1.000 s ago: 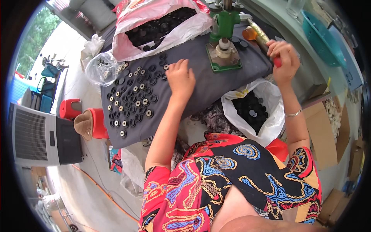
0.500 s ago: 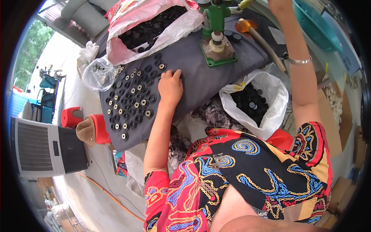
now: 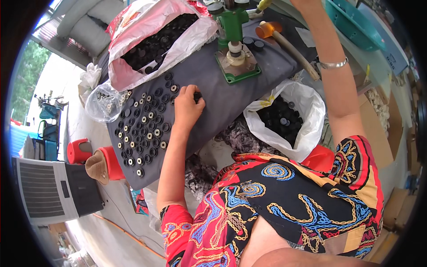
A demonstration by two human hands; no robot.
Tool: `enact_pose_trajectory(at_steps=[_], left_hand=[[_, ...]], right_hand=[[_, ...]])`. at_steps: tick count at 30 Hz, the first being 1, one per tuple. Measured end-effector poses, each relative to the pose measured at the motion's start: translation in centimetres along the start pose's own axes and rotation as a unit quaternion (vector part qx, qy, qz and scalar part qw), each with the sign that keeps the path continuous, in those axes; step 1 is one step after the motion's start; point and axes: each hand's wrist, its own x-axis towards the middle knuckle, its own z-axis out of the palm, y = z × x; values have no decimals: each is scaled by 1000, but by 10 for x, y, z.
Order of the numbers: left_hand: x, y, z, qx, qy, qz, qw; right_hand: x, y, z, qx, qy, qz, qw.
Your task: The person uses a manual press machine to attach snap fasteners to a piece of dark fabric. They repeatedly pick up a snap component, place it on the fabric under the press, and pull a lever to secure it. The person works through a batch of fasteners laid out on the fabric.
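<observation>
My left hand [image 3: 189, 106] is above the grey-covered table, its fingers closed on a small black round piece [image 3: 197, 95]. To its left, several black ring-shaped pieces [image 3: 144, 131] lie in loose rows; some have pale metal centres with a hole. My right arm reaches up past the green hand press [image 3: 230, 31]. Only the base of my right hand [image 3: 307, 4] shows at the top edge, with its fingers out of the picture. Beneath the press's ram a pale round holder [image 3: 235, 57] sits on the metal base plate.
An open sack [image 3: 116, 71] of black pieces lies at the far left, beside a clear plastic bag [image 3: 101, 104] of small parts. A mallet [image 3: 269, 30] rests right of the press. Another white sack [image 3: 311, 109] of black pieces stands near my body. A teal basket [image 3: 356, 26] is at the far right.
The view has shifted slightly, moving the table leftward. My left hand has lifted from the edge of the rows and now grips a black round piece. My right arm stays raised.
</observation>
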Motion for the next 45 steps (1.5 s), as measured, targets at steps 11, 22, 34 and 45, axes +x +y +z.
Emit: enact_pose_trajectory(at_steps=[11,22,34,45], left_hand=[[-42,7,3,111,125,33,985],[-11,-40,-25,73,246,-28,966],[8,-63,-2,327,141,-108,928],[10,-66,0,365,122,-92,918]], right_hand=[[-184,29,-11,32,1,-139,990],[-101,-6,-11,21,-25,-53,998],[-56,-17,9,52,41,15,998],[-54,-18,11,47,34,0,998]])
